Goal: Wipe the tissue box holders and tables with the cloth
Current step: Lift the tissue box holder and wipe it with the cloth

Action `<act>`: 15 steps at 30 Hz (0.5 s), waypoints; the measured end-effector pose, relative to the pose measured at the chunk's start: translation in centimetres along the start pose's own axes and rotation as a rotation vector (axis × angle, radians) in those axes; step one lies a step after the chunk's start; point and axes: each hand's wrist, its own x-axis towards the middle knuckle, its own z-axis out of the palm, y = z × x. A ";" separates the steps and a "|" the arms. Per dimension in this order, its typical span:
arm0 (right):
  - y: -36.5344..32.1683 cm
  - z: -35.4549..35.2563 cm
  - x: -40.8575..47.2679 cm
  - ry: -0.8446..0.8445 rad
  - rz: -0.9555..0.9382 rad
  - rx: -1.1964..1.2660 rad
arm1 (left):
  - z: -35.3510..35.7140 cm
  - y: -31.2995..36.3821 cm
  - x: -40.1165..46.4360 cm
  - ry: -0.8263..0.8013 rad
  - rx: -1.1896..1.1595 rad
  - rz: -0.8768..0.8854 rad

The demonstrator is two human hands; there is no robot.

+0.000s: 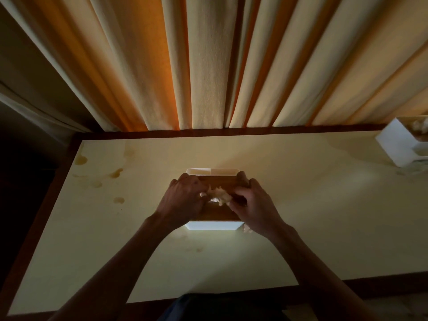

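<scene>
On table (pixel 301 205), tissue box holder (pixel 217 215) upright, both hands gripping

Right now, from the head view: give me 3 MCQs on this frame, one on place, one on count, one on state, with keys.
1. Where is the second tissue box holder?
A. far right of the table
B. far left
C. on the floor

2. How many hands are on the centre tissue box holder?
A. none
B. one
C. two

3. The table near its left edge is:
A. stained
B. covered by a cloth
C. stacked with plates

Key: 1 A, it sits at the right edge near the curtain. 2 C, left hand and right hand both grip it beside the tissue. 3 A, brown spots show there.
</scene>
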 end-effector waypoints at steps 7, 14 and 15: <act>-0.1 0.2 0.8 0.126 0.050 0.011 | -0.8 -1.7 -1.0 0.068 -0.058 0.008; -0.5 -0.5 0.1 0.039 0.079 0.193 | -0.8 -0.9 -0.9 0.046 0.027 -0.005; -0.7 -0.9 0.0 0.020 0.122 0.288 | -0.7 -0.4 -0.6 0.051 0.039 0.029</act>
